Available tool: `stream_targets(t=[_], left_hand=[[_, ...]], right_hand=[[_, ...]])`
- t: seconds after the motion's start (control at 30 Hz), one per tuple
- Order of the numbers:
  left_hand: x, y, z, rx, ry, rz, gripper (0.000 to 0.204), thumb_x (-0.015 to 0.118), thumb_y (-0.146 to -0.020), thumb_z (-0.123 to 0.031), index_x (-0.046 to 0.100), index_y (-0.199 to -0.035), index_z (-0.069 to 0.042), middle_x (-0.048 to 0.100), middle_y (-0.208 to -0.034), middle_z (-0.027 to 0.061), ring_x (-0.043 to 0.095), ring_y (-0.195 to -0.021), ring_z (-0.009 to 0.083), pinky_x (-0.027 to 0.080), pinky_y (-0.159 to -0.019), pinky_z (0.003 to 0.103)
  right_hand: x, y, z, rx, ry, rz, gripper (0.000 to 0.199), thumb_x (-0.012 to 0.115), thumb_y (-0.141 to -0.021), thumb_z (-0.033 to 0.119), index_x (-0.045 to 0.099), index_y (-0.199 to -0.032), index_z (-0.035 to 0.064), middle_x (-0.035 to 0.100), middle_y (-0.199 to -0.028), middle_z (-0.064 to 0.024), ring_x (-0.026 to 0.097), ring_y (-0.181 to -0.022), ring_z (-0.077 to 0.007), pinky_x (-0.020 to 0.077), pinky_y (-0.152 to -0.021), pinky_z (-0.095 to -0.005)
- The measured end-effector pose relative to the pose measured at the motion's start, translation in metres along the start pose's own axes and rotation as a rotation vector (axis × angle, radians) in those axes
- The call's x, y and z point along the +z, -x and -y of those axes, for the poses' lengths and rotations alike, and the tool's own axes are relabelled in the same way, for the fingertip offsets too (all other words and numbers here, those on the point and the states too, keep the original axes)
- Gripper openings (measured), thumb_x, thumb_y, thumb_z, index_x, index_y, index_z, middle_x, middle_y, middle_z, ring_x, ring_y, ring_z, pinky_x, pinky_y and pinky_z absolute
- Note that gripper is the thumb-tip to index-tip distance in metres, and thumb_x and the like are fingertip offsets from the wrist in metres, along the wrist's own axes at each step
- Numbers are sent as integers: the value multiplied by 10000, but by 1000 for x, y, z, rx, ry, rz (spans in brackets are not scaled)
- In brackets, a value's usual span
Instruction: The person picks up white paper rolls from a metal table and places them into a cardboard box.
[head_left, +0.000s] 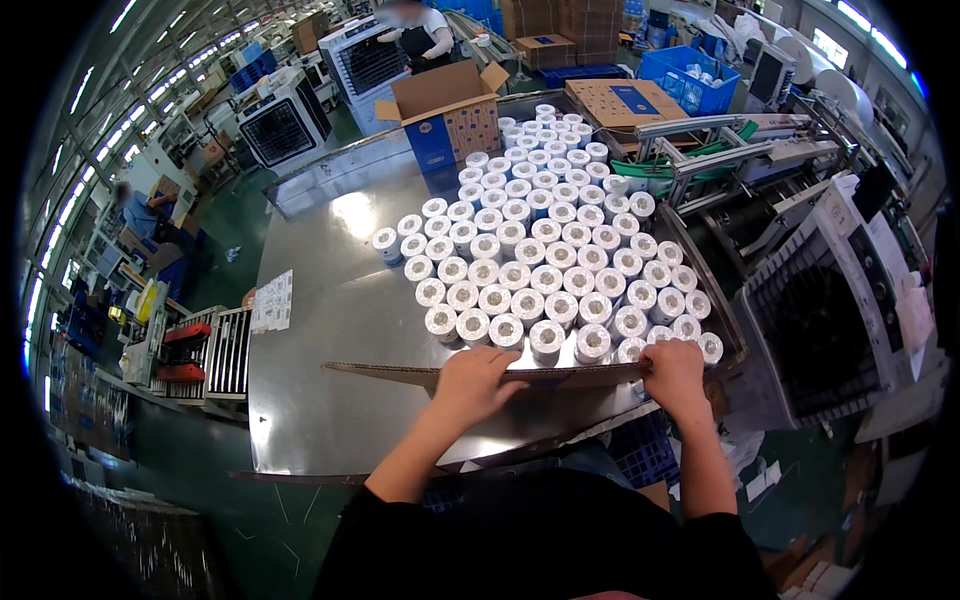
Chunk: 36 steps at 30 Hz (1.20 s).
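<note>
A brown cardboard sheet (395, 374) stands on edge across the near part of the metal table, seen almost edge-on, so its faces are mostly hidden. My left hand (472, 386) grips its upper edge left of the middle, fingers over the far side and thumb on the near side. Toward its right end, my right hand (675, 374) is closed around the same edge. Just beyond the sheet, many white-wrapped rolls (546, 338) with round cores stand upright in close rows. The nearest rolls almost touch the cardboard and my fingers.
An open blue-and-brown carton (450, 130) stands at the table's far side. A paper sheet (272, 301) lies on the metal table (330, 400) at left. Machinery with green belts (690, 150) borders the right. A blue crate (690, 80) and two people are farther back.
</note>
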<state>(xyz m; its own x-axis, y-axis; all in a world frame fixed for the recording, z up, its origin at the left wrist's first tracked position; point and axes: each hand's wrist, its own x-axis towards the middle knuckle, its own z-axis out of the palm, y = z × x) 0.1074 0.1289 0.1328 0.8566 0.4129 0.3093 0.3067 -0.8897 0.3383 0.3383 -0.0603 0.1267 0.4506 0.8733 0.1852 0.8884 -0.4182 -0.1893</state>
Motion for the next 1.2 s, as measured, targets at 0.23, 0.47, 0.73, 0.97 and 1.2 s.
stream_targets(t=[0.23, 0.47, 0.73, 0.97, 1.2], left_hand=[[23, -39, -4, -45, -65, 68, 253, 704, -663, -383, 633, -681, -140, 579, -617, 72, 589, -635, 261, 439, -543, 392], [16, -27, -2, -154, -161, 81, 196, 742, -583, -185, 606, -715, -133, 601, -705, 60, 582, -713, 271, 434, -621, 389], [31, -33, -7, 19, -314, -181, 333, 747, -540, -136, 539, -794, -80, 568, -861, 93, 516, -941, 318, 358, -844, 428], [30, -33, -6, -131, -283, -120, 319, 755, -551, -153, 565, -799, -88, 565, -860, 93, 511, -909, 310, 353, -815, 413], [30, -35, -11, -106, -297, -118, 325, 753, -543, -129, 554, -795, -84, 565, -864, 94, 517, -891, 307, 355, -809, 406]], right_hand=[[-7, 7, -1, -70, -120, -221, 542, 693, -626, 111, 537, -1144, 91, 527, -1142, -98, 451, -1138, -295, 285, -993, -457], [3, 42, -47, 170, -488, -645, 430, 673, -737, 141, 545, -1138, 52, 547, -1154, -130, 505, -1090, -326, 403, -930, -401], [35, 86, -169, 592, -596, -602, 236, 613, -787, 181, 617, -970, 32, 627, -922, -149, 620, -837, -292, 490, -728, -357], [36, 99, -234, 762, -603, -416, 195, 593, -796, 243, 675, -834, 70, 651, -754, -138, 639, -689, -281, 492, -621, -357], [47, 102, -288, 746, -533, -362, 206, 594, -782, 248, 667, -790, 55, 641, -711, -135, 620, -683, -306, 489, -637, -374]])
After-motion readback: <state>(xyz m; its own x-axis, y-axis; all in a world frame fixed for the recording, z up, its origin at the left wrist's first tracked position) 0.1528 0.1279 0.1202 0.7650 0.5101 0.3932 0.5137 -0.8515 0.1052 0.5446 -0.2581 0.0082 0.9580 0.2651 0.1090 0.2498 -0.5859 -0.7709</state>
